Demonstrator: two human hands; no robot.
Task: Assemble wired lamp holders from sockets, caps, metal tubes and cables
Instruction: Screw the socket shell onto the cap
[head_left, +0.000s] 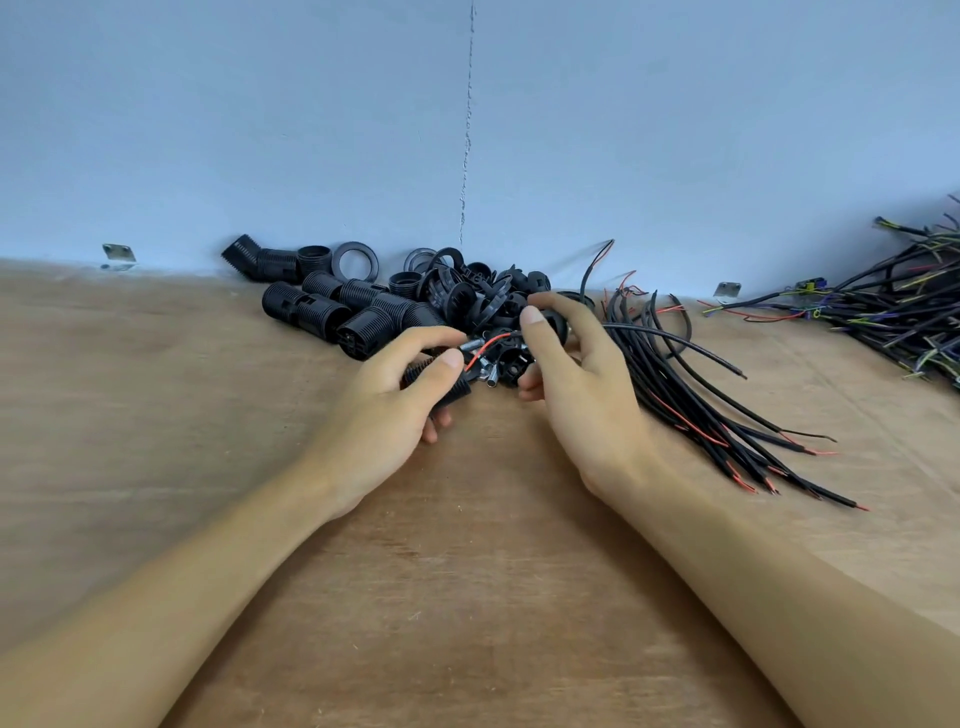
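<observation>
Near the desk's (467, 571) far edge, the left hand (395, 395) curled its fingers round a socket (448, 388) and the right hand (576, 384) pinched a cap (556, 326), so the red wire (485, 344) between them might slip out if they pulled apart.

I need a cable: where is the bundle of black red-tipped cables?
Head view: the black cable bundle lies on the wooden table, just right of the right hand.
</observation>
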